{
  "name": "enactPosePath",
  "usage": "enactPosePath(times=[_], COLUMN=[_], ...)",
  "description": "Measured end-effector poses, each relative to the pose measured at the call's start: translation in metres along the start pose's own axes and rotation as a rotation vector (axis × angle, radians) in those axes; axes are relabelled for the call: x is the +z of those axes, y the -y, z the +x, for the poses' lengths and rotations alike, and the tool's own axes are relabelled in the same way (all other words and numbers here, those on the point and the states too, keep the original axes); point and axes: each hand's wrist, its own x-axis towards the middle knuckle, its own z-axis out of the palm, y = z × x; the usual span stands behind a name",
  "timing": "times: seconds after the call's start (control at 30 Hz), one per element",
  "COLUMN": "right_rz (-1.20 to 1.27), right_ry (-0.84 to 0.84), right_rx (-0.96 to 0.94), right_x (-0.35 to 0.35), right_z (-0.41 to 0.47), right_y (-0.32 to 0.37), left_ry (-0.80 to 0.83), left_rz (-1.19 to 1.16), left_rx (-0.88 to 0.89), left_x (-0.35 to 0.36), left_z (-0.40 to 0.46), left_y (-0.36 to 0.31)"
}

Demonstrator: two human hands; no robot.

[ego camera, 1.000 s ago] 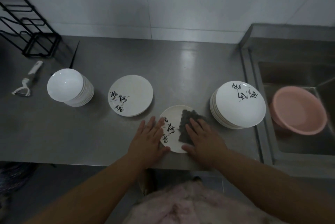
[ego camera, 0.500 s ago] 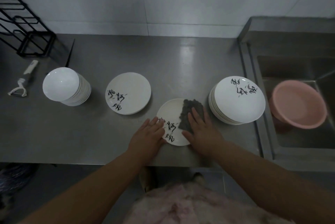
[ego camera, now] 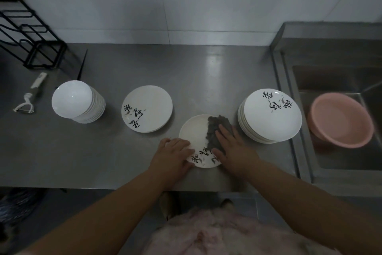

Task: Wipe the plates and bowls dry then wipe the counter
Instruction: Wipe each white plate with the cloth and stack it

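A small white plate [ego camera: 194, 130] with black brush writing lies near the front edge of the steel counter [ego camera: 124, 161]. A dark grey cloth [ego camera: 217, 125] covers its right half. My right hand [ego camera: 231, 147] presses flat on the cloth with straight fingers. My left hand [ego camera: 172, 155] rests on the plate's left rim, fingers bent over its edge. Left of it lies another written plate [ego camera: 147, 108]. A stack of white bowls [ego camera: 78, 102] stands further left. A stack of written plates [ego camera: 270, 115] stands at the right.
A pink basin [ego camera: 341, 120] sits in the sink [ego camera: 341, 157] at the right. A white peeler [ego camera: 29, 97] lies at the far left, with a black wire rack [ego camera: 31, 37] behind it. The tiled wall runs along the back.
The plate has turned under my hands, so its writing now sits at the near edge. The cloth and my right hand have slid toward the plate's far right side. My left fingers have curled.
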Motion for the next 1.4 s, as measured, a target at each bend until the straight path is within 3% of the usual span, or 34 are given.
enactPosePath(times=[0.13,0.27,0.5,0.7,0.93,1.17,1.3,1.4], right_rz=[0.042,0.129,0.037,0.109,0.044,0.081,0.034,0.001], right_ry=[-0.002,0.115,-0.050,0.101,-0.054,-0.003,-0.218,-0.273], right_rx=[0.067,0.092,0.061,-0.067,-0.058,-0.074,-0.054,-0.090], right_x=[0.022,0.036,0.012,0.034,0.012,0.056,0.032,0.035], right_z=[-0.023,-0.049,-0.010,-0.059,-0.016,-0.054,-0.014,-0.004], right_y=[0.017,0.038,0.012,0.031,-0.001,0.026,0.003,0.001], left_ry=[0.023,-0.022,-0.039,-0.010,0.042,0.025,0.040,0.038], left_rz=[0.047,0.027,0.038,0.024,0.024,0.037,0.014,0.016], left_rx=[-0.009,-0.014,-0.054,-0.071,-0.086,-0.080,-0.080,-0.096], left_x=[0.007,0.012,0.013,0.011,0.004,0.013,0.015,0.018], left_z=[-0.001,-0.003,-0.005,-0.002,-0.007,-0.010,-0.010,-0.012], left_y=[-0.004,-0.004,-0.010,-0.026,-0.004,-0.005,-0.002,-0.003])
